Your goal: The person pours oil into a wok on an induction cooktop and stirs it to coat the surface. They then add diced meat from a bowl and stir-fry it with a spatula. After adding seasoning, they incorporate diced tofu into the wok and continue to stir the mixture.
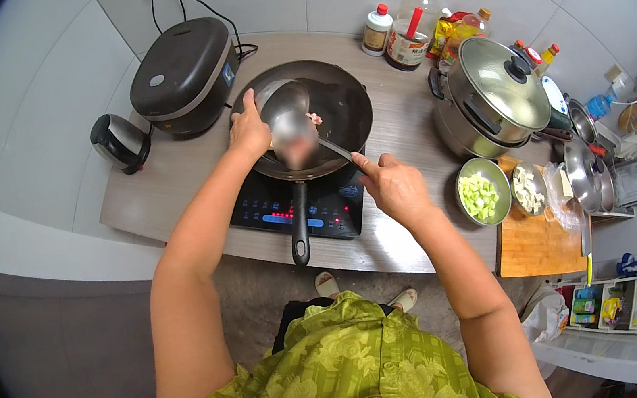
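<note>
My left hand point(249, 130) grips a shiny metal bowl point(287, 98), which is tipped over a dark wok point(340, 89). A few pale pink pieces that look like meat point(314, 118) show at the bowl's edge. My right hand point(395, 187) is closed around the handle of a cooking utensil point(337, 149) reaching into the bowl; its head is lost in a blurred patch. The wok sits on a black induction cooker point(259, 214) with lit red and blue indicators, its handle point(299, 226) pointing towards me.
Left of the wok stand a rice cooker point(182, 74) and an electric kettle point(120, 142). To the right are a lidded steel pot point(501, 85), a bowl of chopped green vegetable point(479, 196), a bowl of white cubes point(529, 188), a cutting board point(536, 251) with a knife point(586, 237), and sauce bottles point(408, 43) behind.
</note>
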